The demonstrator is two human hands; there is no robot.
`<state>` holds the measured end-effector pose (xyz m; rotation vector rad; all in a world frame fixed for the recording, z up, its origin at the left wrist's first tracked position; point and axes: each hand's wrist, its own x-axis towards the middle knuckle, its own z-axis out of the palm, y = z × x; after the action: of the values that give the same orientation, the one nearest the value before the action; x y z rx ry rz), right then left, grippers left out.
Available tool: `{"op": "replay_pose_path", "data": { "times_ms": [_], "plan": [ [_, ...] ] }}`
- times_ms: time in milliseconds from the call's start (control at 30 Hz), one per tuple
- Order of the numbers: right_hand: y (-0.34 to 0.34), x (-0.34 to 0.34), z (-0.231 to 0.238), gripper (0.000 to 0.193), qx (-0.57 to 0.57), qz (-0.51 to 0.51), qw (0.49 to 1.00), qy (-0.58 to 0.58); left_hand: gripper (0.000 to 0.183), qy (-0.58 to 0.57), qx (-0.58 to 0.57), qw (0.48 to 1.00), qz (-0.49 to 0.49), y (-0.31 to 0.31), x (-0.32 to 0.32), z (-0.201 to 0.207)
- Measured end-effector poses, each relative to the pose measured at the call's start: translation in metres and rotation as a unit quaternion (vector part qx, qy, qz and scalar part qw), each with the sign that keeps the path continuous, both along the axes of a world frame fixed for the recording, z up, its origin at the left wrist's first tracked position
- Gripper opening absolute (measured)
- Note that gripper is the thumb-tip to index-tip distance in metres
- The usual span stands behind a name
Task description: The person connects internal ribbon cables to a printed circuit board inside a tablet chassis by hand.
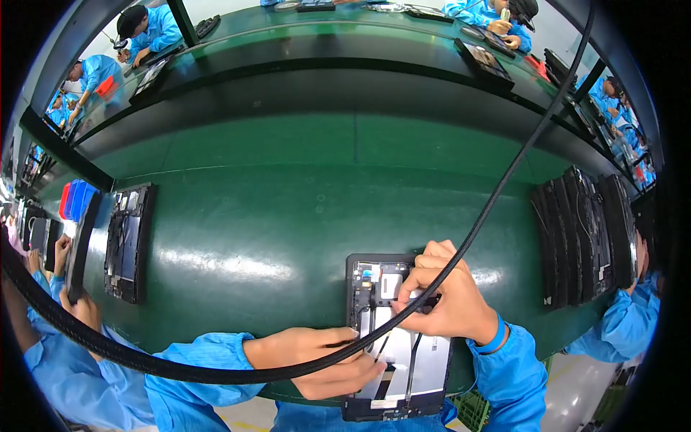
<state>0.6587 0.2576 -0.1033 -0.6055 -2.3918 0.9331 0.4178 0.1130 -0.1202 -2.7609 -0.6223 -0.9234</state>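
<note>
An opened tablet-like device (432,367) lies on the green bench in front of me, its silver inside, dark frame, circuit parts and thin black cables exposed. My left hand (317,360) reaches over its left edge, thumb and fingers curled close together near a thin black strip. Whatever those fingers grip is hidden. Above the device's upper right, my right hand (450,295) is closed in a pinch, fingertips against the parts inside; what they pinch is too small to make out. A thick black braided cable (497,194) crosses in front of both hands.
Another opened device (129,241) lies at the left. Several dark devices stand in a row (576,241) at the right. Blue bins (79,201) are at the far left, near a co-worker's hands (83,309). A raised shelf (288,61) runs along the back, with people beyond.
</note>
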Motion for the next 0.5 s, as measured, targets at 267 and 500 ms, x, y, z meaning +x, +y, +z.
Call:
{"op": "replay_pose_path", "data": {
  "times_ms": [267, 500],
  "plan": [
    [0.005, 0.006, 0.001, 0.019, -0.033, 0.05, 0.998, 0.002, 0.04, -0.043, -0.088, 0.962, 0.254, -0.005, 0.002, 0.005],
    [0.004, 0.005, -0.002, 0.018, 0.001, 0.07, 0.998, -0.003, 0.039, -0.087, -0.143, 0.943, 0.288, -0.005, 0.012, 0.004]
  ]
}}
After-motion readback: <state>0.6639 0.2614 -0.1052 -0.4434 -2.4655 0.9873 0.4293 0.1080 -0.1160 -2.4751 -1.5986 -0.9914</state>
